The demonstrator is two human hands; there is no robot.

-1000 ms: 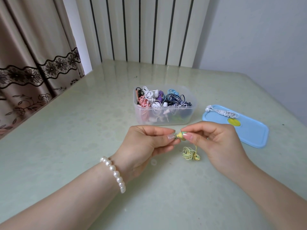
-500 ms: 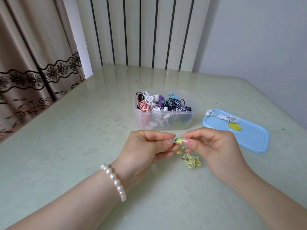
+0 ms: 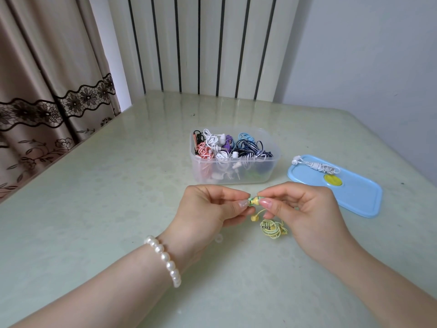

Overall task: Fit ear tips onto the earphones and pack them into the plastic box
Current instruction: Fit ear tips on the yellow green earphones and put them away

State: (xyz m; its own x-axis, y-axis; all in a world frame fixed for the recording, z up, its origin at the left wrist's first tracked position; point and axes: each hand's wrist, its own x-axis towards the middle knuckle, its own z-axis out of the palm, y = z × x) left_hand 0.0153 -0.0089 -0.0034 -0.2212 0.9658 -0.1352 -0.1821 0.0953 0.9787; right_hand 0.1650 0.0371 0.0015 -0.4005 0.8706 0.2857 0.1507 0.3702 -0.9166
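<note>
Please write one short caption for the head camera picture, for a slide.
Both hands, left hand and right hand, pinch a yellow earbud before the plastic box.

The one head-worn view looks forward and down, close over the table [image 3: 99, 209].

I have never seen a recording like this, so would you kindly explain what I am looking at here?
No machine here: a camera worn on a person's head looks down at their own hands. The left hand and right hand pinch a yellow earbud between them over a pale green table; its coiled yellow cable hangs below. Behind stands a clear plastic box full of coloured earphones. To the right lies its blue lid, carrying white earphones. A small clear ring lies near the left wrist.
</note>
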